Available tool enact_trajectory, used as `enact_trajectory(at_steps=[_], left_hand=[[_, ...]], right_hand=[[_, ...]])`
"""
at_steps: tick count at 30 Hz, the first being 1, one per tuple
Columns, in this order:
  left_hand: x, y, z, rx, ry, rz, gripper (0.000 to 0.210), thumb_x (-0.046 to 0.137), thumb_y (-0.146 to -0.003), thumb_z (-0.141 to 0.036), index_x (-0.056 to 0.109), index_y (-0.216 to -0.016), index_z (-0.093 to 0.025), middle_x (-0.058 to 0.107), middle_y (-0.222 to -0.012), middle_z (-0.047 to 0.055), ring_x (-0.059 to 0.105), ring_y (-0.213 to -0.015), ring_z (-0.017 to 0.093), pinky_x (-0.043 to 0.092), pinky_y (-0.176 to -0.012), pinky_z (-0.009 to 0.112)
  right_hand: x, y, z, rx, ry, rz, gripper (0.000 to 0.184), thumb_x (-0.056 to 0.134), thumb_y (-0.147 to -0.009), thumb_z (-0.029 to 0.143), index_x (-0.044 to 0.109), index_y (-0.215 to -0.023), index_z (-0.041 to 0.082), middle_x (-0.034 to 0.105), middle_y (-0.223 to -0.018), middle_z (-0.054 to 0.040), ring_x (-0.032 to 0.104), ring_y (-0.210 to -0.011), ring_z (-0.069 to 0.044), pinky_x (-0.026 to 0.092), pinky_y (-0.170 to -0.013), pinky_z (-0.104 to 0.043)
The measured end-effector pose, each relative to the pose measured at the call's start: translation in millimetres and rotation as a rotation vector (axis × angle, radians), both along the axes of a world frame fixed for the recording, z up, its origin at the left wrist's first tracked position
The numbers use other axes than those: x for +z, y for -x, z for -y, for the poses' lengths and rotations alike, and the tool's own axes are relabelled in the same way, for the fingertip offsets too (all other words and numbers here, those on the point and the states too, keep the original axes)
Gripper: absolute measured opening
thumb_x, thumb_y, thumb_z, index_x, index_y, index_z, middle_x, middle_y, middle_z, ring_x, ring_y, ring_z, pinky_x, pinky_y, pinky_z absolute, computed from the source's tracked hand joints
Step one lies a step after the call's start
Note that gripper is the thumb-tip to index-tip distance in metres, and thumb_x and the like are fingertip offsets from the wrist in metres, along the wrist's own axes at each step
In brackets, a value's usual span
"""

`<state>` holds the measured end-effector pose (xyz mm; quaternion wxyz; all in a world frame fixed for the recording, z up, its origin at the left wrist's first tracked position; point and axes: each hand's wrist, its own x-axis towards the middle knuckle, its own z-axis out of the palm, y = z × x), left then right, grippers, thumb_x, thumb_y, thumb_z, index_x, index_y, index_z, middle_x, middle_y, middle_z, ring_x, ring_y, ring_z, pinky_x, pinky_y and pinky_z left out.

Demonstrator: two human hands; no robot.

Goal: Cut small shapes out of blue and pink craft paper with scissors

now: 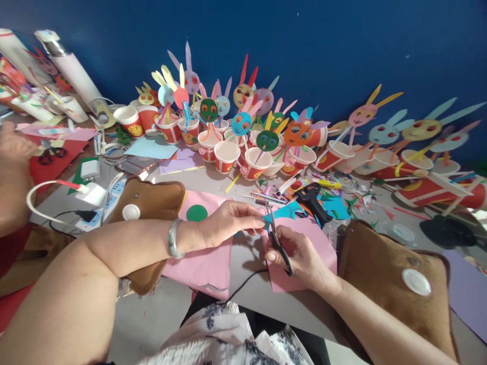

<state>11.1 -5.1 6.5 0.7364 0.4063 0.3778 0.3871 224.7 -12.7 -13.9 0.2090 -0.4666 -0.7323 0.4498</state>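
My right hand (300, 256) is closed round the handles of a pair of black scissors (280, 248), whose blades point up and away from me. At the blades is a strip of blue paper (284, 210), pinched at its left end between the thumb and fingers of my left hand (238, 218). A pink paper sheet (304, 263) lies under my right hand, and another pink sheet (205, 258) lies under my left wrist. On that left sheet rests a green paper circle (197, 213).
Paper cups (227, 156) with rabbit-faced paper figures line the back wall. A black glue gun (314, 203) lies among scraps. Brown cushions (395, 294) flank my arms. A power strip (89, 218) with cables is at left, beside another person's arm (15, 177).
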Motion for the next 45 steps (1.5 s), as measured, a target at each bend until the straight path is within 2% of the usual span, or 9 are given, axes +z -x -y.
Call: enact_trajectory(at_steps=[18, 28, 40, 45], left_hand=[[3.8, 1.2, 1.0, -0.049, -0.033, -0.021, 0.014, 0.075, -0.078, -0.023, 0.072, -0.074, -0.011, 0.069, -0.071, 0.005, 0.061, -0.069, 0.011, 0.051, -0.074, 0.028], [2.8, 1.7, 0.7, -0.003, -0.03, -0.041, 0.011, 0.075, -0.076, -0.021, 0.07, -0.073, -0.012, 0.068, -0.07, 0.003, 0.062, -0.066, 0.011, 0.051, -0.073, 0.028], [2.7, 0.2, 0.7, 0.006, 0.003, -0.01, 0.011, 0.077, -0.073, -0.021, 0.071, -0.074, -0.012, 0.068, -0.07, 0.003, 0.06, -0.066, 0.01, 0.049, -0.067, 0.026], [3.1, 0.9, 1.9, -0.011, -0.008, -0.009, 0.012, 0.077, -0.075, -0.022, 0.073, -0.078, -0.012, 0.069, -0.073, 0.004, 0.061, -0.069, 0.011, 0.049, -0.07, 0.027]], right_hand=[[-7.8, -4.5, -0.5, 0.007, 0.052, -0.021, 0.066, 0.064, -0.065, 0.083, 0.055, -0.071, 0.018, 0.062, -0.065, -0.0047, 0.051, -0.06, -0.016, 0.04, -0.056, -0.03], [-7.1, -5.4, -0.6, -0.029, 0.091, -0.048, 0.068, 0.068, -0.059, 0.084, 0.049, -0.065, 0.019, 0.046, -0.058, 0.0032, 0.036, -0.056, -0.011, 0.03, -0.051, -0.026], [-7.7, -6.1, -0.4, 0.001, 0.1, -0.009, 0.069, 0.065, -0.06, 0.086, 0.049, -0.066, 0.02, 0.051, -0.06, 0.001, 0.041, -0.057, -0.013, 0.031, -0.053, -0.027], [-7.8, -5.8, -0.7, -0.003, 0.118, -0.021, 0.069, 0.065, -0.06, 0.086, 0.049, -0.068, 0.019, 0.051, -0.062, 0.0005, 0.042, -0.059, -0.013, 0.032, -0.054, -0.028]])
